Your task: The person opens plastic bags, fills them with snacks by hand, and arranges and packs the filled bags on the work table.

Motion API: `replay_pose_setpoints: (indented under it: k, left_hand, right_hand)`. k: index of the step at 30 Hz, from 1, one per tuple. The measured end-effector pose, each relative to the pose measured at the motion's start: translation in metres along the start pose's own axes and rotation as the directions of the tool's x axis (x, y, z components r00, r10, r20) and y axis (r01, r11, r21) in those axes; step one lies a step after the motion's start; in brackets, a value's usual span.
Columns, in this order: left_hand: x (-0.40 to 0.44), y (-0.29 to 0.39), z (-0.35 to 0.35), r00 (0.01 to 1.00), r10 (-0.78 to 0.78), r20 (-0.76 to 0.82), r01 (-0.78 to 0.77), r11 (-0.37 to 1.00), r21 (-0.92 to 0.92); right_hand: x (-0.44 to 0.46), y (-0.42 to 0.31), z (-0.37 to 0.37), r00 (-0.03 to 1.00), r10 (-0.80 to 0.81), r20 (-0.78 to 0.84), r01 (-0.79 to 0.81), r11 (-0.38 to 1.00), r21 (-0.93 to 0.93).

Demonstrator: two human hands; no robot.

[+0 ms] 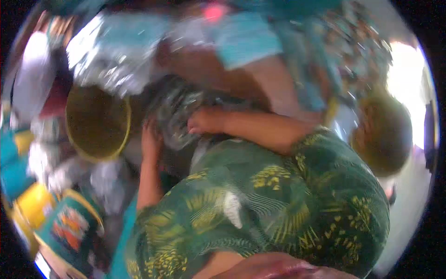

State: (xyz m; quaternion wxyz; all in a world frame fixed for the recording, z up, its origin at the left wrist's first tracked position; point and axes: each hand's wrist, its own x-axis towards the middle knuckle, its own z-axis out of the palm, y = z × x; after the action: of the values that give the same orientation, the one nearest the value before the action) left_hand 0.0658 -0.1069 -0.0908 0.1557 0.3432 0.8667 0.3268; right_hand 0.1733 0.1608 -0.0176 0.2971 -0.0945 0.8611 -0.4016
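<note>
A crumpled clear plastic bag (pixel 174 118) lies between my two hands, close to my body. My right hand (pixel 204 121) is closed on the bag's right side, its fingers bent together. On the bag's left side is my left hand (pixel 152 137), its fingers pointing away from me and blurred, so whether they grip the plastic does not show. Left of my left hand stands a round tub (pixel 127 135) with a yellow rim. Motion blur hides what is inside the bag.
Shiny plastic packaging (pixel 116 51) is heaped at the upper left, with a light blue packet (pixel 248 39) at the top middle. A yellow-brown round container (pixel 383 135) stands at the right. Green and yellow buckets (pixel 69 228) stand at the lower left.
</note>
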Motion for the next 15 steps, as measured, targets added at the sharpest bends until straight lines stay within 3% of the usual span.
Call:
replay_pose_setpoints:
  k: [3,4,5,6,7,9,10,11,13,15]
  left_hand:
    - [0.006,0.036,0.007,0.981,0.164,0.104,-0.166,0.986,0.013]
    - [0.007,0.051,0.011,0.981,0.161,0.11,-0.144,0.979,-0.144]
    - [0.005,0.057,0.021,0.98,0.154,0.125,-0.112,0.95,-0.293]
    - [0.012,0.074,0.023,0.963,0.232,0.139,-0.178,0.931,-0.32]
    - [0.019,0.101,0.021,0.939,0.308,0.152,-0.24,0.905,-0.351]
    - [0.026,0.163,0.011,0.776,0.602,0.19,-0.573,0.798,-0.187]
    - [0.097,0.063,-0.01,0.709,0.669,0.224,-0.636,0.743,-0.208]
    - [0.121,0.071,-0.02,0.662,0.715,0.224,-0.66,0.698,-0.278]
    - [0.141,0.118,-0.025,0.567,0.793,0.223,-0.682,0.604,-0.412]
    - [0.158,0.17,-0.024,0.475,0.842,0.256,-0.67,0.535,-0.515]
  right_hand:
    - [-0.101,-0.062,-0.055,0.972,0.231,0.053,-0.23,0.973,-0.015]
    - [-0.132,-0.066,-0.052,0.983,0.071,-0.167,-0.063,0.997,0.05]
    - [-0.16,-0.064,-0.039,0.919,-0.093,-0.383,0.124,0.991,0.057]
    - [-0.19,-0.064,-0.03,0.784,-0.25,-0.568,0.311,0.95,0.011]
    - [-0.219,-0.068,-0.027,0.78,-0.14,-0.61,0.241,0.967,0.087]
    - [-0.285,-0.077,-0.023,0.746,0.078,-0.661,0.133,0.956,0.262]
    - [-0.171,-0.069,-0.041,0.727,0.298,-0.619,-0.161,0.95,0.268]
    - [-0.175,-0.075,-0.048,0.64,0.471,-0.607,-0.411,0.877,0.249]
    - [-0.2,-0.033,-0.013,0.391,0.553,-0.736,-0.621,0.748,0.232]
    - [-0.224,-0.038,0.0,0.257,0.647,-0.718,-0.742,0.608,0.283]
